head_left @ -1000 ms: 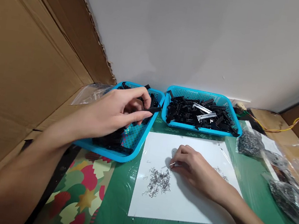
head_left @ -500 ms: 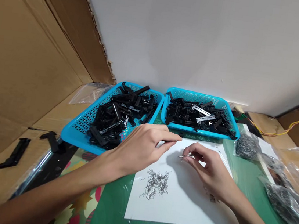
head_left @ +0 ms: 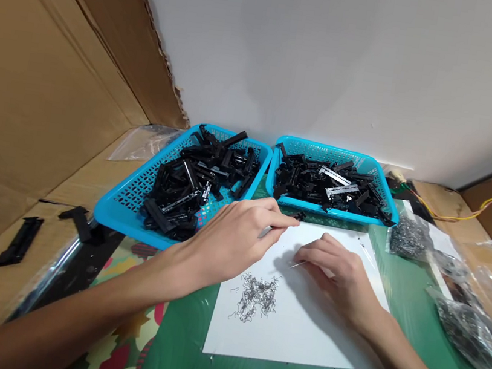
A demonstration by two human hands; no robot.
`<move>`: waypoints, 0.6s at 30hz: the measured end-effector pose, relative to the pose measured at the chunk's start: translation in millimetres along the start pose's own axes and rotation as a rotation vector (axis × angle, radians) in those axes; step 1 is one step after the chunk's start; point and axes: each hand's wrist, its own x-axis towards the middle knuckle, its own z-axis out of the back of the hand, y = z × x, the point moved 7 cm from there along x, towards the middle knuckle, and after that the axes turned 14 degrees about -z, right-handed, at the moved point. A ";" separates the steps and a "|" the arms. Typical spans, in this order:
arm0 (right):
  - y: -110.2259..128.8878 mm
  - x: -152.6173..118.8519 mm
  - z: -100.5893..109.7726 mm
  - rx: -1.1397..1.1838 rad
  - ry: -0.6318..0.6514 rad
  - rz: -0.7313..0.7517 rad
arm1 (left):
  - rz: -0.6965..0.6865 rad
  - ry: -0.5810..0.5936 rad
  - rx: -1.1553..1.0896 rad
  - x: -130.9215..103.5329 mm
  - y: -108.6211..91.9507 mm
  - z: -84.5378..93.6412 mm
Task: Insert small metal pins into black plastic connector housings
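My left hand point(head_left: 248, 234) is closed on a black plastic part point(head_left: 300, 215), most of which its fingers hide; a dark end shows past the index fingertip. To the right, my right hand point(head_left: 339, 271) pinches a thin silvery metal pin point(head_left: 299, 264), its tip pointing left over a white sheet point(head_left: 297, 338). Below my left hand, a loose pile of small bent metal wires point(head_left: 257, 299) lies on the sheet. My two hands are apart, a short gap between their fingertips.
Behind the sheet stand a left blue basket point(head_left: 118, 209) and a right blue basket point(head_left: 338, 211), both heaped with black plastic parts. Two more black parts point(head_left: 15, 242) lie on cardboard at left. Clear bags point(head_left: 468, 326) of small metal pieces lie at right.
My right hand has turned over slightly and lowered, with the pin still pinched. A bit more of the black part shows at my left fingertips. The view has shifted a little.
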 end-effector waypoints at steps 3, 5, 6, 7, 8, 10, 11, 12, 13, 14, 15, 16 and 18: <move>-5.9 1.2 12.1 0.178 -0.070 -0.132 | -0.004 0.009 -0.028 -0.6 0.7 -1.2; -9.3 0.9 18.1 0.303 -0.102 -0.213 | -0.002 0.033 -0.067 -0.9 0.2 -3.7; -10.8 0.5 20.5 0.361 -0.118 -0.248 | 0.005 0.046 -0.095 -1.0 -0.3 -5.1; -12.4 -0.1 22.1 0.412 -0.131 -0.282 | 0.016 0.057 -0.132 -0.9 -1.1 -6.4; -14.1 -0.7 23.0 0.459 -0.140 -0.314 | 0.026 0.065 -0.177 -0.8 -2.4 -7.5; -17.8 -2.1 22.8 0.551 -0.147 -0.369 | 0.037 0.077 -0.283 0.1 -6.5 -9.1; -19.7 -2.7 21.8 0.602 -0.144 -0.393 | 0.036 0.083 -0.338 0.8 -9.2 -9.7; -21.3 -3.1 20.5 0.648 -0.139 -0.414 | 0.029 0.087 -0.389 1.4 -12.1 -10.1; -22.3 -3.5 19.3 0.684 -0.137 -0.429 | 0.021 0.091 -0.430 2.1 -14.6 -10.5; -22.5 -3.6 18.3 0.705 -0.138 -0.439 | 0.015 0.094 -0.459 2.5 -16.4 -11.0; -21.6 -3.5 17.6 0.709 -0.141 -0.442 | 0.015 0.096 -0.475 2.7 -17.3 -11.9; -19.5 -3.3 17.4 0.694 -0.150 -0.437 | 0.021 0.096 -0.485 2.7 -17.2 -13.0; -12.1 -3.7 20.8 0.593 -0.223 -0.396 | 0.052 0.076 -0.505 2.2 -14.8 -15.9</move>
